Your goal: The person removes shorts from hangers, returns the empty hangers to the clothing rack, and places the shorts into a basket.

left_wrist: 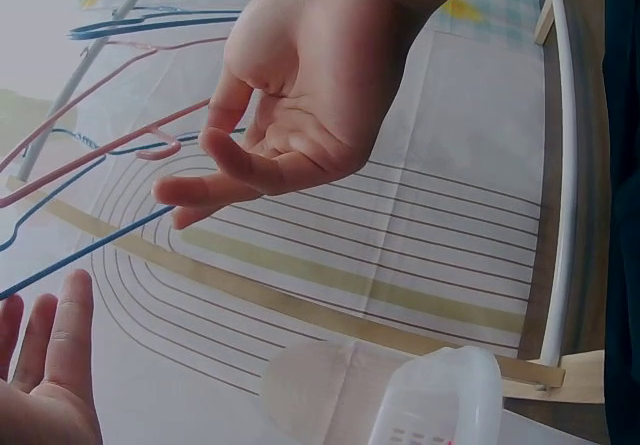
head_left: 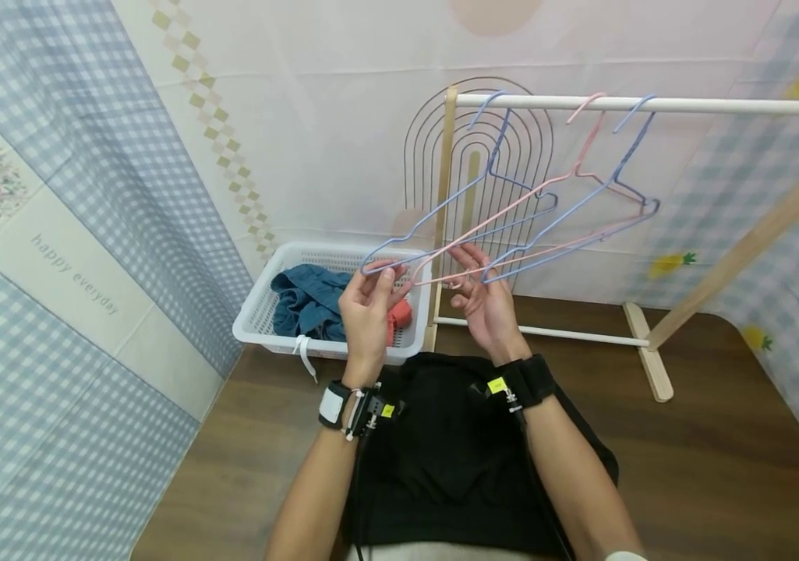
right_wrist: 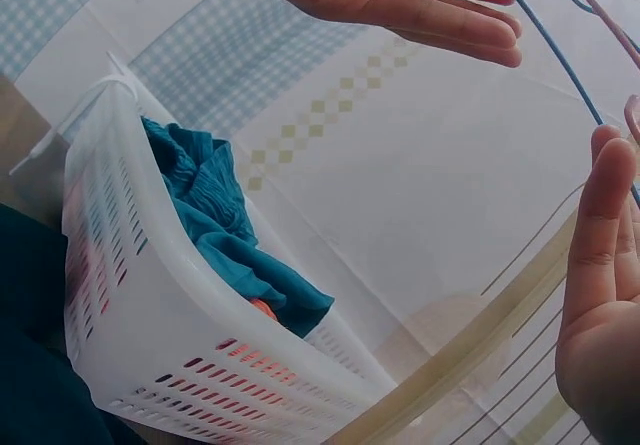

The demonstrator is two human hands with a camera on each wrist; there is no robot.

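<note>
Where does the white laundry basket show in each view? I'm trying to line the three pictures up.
Head: white laundry basket left of centre, on the table against the wall, just beyond the left hand.
Left wrist: not in it.
Right wrist: lower left, filling the corner, blue cloth inside.
Shared landmark: the blue hanger, whose wire crosses the left wrist view and the right wrist view's top right.

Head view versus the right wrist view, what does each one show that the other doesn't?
Only the head view shows the white rail with three hangers hooked on it, the black garment on the table, and both wrists. Only the right wrist view shows the white basket's slotted side wall close up. Both show the teal cloth in the basket, the left hand, the right hand and a blue hanger.
</note>
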